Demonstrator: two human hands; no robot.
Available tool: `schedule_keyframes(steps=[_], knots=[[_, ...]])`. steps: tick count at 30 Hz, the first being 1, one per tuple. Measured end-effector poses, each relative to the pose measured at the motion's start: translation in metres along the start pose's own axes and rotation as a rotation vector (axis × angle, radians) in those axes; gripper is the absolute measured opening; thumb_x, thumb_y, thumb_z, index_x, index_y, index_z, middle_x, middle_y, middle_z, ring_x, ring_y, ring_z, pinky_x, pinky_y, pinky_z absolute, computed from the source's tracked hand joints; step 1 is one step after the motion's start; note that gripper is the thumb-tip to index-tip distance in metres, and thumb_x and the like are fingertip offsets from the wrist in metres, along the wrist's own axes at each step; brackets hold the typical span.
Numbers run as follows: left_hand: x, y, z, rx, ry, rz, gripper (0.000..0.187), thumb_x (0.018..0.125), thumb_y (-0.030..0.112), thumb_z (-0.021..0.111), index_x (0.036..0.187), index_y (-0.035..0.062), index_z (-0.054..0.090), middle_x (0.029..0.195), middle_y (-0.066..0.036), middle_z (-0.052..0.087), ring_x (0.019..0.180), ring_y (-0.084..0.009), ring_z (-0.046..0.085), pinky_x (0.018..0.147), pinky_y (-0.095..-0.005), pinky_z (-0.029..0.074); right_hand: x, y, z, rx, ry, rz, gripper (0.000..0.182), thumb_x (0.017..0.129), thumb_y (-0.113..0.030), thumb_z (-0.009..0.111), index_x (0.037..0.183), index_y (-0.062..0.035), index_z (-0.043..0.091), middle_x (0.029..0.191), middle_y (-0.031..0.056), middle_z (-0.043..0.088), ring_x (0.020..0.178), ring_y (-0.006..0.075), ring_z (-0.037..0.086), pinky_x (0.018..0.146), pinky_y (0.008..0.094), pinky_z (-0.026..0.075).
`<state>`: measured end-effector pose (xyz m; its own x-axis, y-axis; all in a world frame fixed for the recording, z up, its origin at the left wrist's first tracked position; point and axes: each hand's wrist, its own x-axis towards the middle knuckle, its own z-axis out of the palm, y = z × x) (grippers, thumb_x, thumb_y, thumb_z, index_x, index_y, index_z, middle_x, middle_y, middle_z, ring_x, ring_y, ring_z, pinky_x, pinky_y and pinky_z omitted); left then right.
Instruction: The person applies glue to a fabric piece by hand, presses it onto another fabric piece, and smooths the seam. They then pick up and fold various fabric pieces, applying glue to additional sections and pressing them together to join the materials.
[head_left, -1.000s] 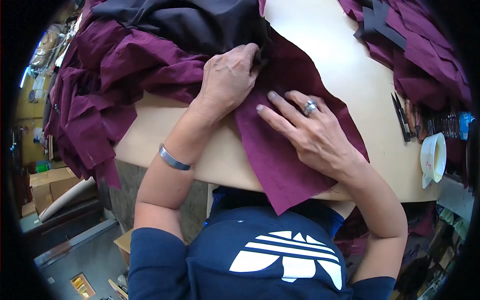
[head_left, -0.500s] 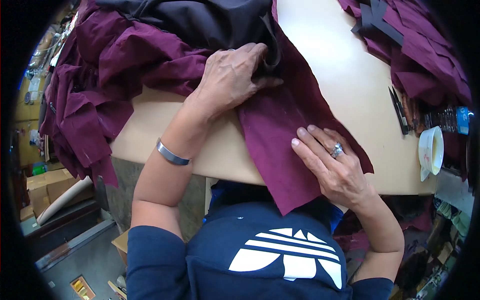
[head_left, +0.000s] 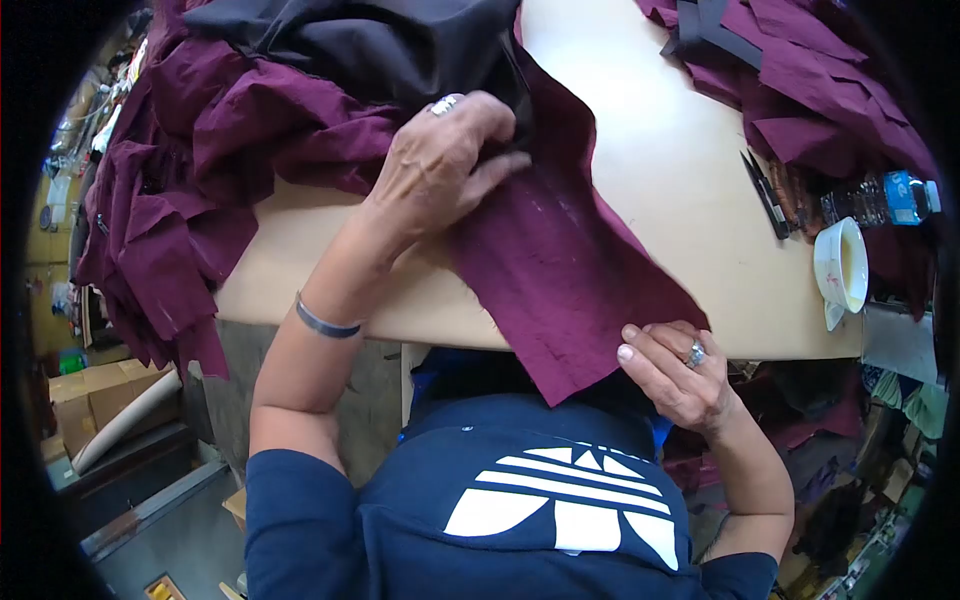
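A maroon cloth panel (head_left: 545, 270) runs down over the table's front edge, its lower corner close to the dark blue shirt. At the panel's upper left, my left hand (head_left: 440, 160) has thumb and fingers curled at the border with the black cloth (head_left: 380, 50); its fingertips are partly hidden there. My right hand (head_left: 680, 370), wearing a ring, is closed on the panel's lower right corner. The black cloth lies on more bunched maroon fabric (head_left: 270, 120) at the upper left.
Folded maroon pieces (head_left: 810, 80) pile up at the table's right back. Dark tweezers or snips (head_left: 765, 195), a plastic bottle (head_left: 880, 203) and a white bowl (head_left: 840, 265) sit at the right side. Cardboard boxes (head_left: 95, 405) stand on the floor at left.
My right hand has moved down from lying spread on the panel to gripping its corner. My left hand has shifted slightly left. The panel's right edge is now lifted and curved.
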<state>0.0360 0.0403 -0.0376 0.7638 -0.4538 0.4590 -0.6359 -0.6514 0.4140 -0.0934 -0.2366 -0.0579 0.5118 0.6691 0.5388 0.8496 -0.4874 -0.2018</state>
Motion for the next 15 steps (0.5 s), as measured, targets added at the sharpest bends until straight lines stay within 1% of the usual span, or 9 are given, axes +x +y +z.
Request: schedule_keyframes(steps=[3, 4, 7, 8, 9, 11, 13, 14, 15], knots=[[-0.007, -0.001, -0.009, 0.127, -0.278, 0.143, 0.037, 0.081, 0.036, 0.062, 0.097, 0.003, 0.057, 0.105, -0.015, 0.054, 0.108, -0.0323, 0.048, 0.09, -0.0402, 0.04, 0.024, 0.008, -0.016, 0.072, -0.024, 0.0, 0.029, 0.076, -0.005, 0.062, 0.105, -0.005, 0.062, 0.081, 0.0085, 0.062, 0.066, 0.0173, 0.058, 0.068, 0.0308, 0.046], [-0.006, 0.002, -0.017, 0.042, -0.431, 0.002, 0.048, 0.082, 0.045, 0.057, 0.106, 0.0033, 0.057, 0.113, -0.016, 0.051, 0.114, -0.0332, 0.044, 0.096, -0.0411, 0.036, 0.034, 0.01, -0.026, 0.094, -0.011, 0.011, 0.026, 0.078, -0.004, 0.06, 0.104, -0.0043, 0.061, 0.08, 0.0085, 0.061, 0.066, 0.0165, 0.057, 0.068, 0.0303, 0.046], [-0.005, 0.002, -0.036, -0.105, -0.554, 0.049, 0.054, 0.081, 0.046, 0.058, 0.114, 0.0032, 0.054, 0.117, -0.017, 0.051, 0.119, -0.033, 0.042, 0.098, -0.0404, 0.035, 0.072, 0.022, -0.063, 0.199, 0.18, 0.234, 0.023, 0.081, 0.0, 0.054, 0.103, -0.0007, 0.06, 0.08, 0.0088, 0.059, 0.073, 0.0154, 0.057, 0.071, 0.0298, 0.044], [-0.004, 0.006, -0.041, -0.294, -0.614, -0.056, 0.064, 0.081, 0.059, 0.051, 0.113, 0.0034, 0.055, 0.109, -0.014, 0.055, 0.109, -0.0296, 0.049, 0.092, -0.0378, 0.038, 0.086, 0.024, -0.075, 0.221, 0.283, 0.352, 0.024, 0.081, 0.0, 0.053, 0.104, 0.0013, 0.059, 0.083, 0.0094, 0.059, 0.077, 0.0167, 0.057, 0.075, 0.031, 0.044], [-0.004, 0.012, -0.045, -0.516, -0.686, -0.075, 0.073, 0.074, 0.061, 0.058, 0.117, 0.0029, 0.052, 0.109, -0.015, 0.056, 0.107, -0.0304, 0.051, 0.092, -0.0376, 0.038, 0.096, 0.033, -0.076, 0.201, 0.349, 0.407, 0.028, 0.079, 0.0, 0.053, 0.107, 0.0021, 0.057, 0.089, 0.01, 0.06, 0.081, 0.0181, 0.058, 0.08, 0.0315, 0.044], [0.0, 0.028, -0.045, -0.467, -0.748, 0.118, 0.078, 0.069, 0.058, 0.066, 0.12, 0.0024, 0.048, 0.109, -0.017, 0.057, 0.103, -0.0317, 0.054, 0.091, -0.0389, 0.038, 0.116, 0.063, -0.073, 0.089, 0.406, 0.399, 0.036, 0.079, -0.001, 0.052, 0.115, 0.0013, 0.051, 0.096, 0.0099, 0.06, 0.087, 0.0171, 0.058, 0.084, 0.0285, 0.043], [0.002, 0.047, -0.038, -0.346, -0.733, 0.144, 0.077, 0.066, 0.054, 0.07, 0.119, 0.0023, 0.048, 0.102, -0.018, 0.059, 0.095, -0.032, 0.058, 0.087, -0.039, 0.04, 0.132, 0.104, -0.061, 0.03, 0.381, 0.339, 0.041, 0.082, -0.001, 0.051, 0.122, -0.0022, 0.046, 0.095, 0.0074, 0.06, 0.085, 0.0114, 0.057, 0.08, 0.0211, 0.042], [0.008, 0.055, -0.036, -0.223, -0.847, 0.0, 0.071, 0.069, 0.05, 0.07, 0.116, 0.0016, 0.048, 0.092, -0.018, 0.062, 0.089, -0.0323, 0.06, 0.083, -0.0378, 0.042, 0.138, 0.124, -0.051, 0.068, 0.361, 0.343, 0.042, 0.083, 0.0, 0.051, 0.124, -0.0041, 0.044, 0.092, 0.0055, 0.06, 0.082, 0.008, 0.056, 0.077, 0.0173, 0.041], [-0.001, 0.047, -0.014, -0.415, -0.586, 0.063, 0.057, 0.076, 0.041, 0.068, 0.111, -0.0002, 0.051, 0.083, -0.02, 0.061, 0.08, -0.0279, 0.061, 0.077, -0.0355, 0.044, 0.138, 0.142, -0.03, 0.341, 0.339, 0.439, 0.042, 0.083, 0.001, 0.051, 0.124, -0.0056, 0.045, 0.089, 0.0028, 0.06, 0.079, 0.0049, 0.054, 0.073, 0.0145, 0.04]])
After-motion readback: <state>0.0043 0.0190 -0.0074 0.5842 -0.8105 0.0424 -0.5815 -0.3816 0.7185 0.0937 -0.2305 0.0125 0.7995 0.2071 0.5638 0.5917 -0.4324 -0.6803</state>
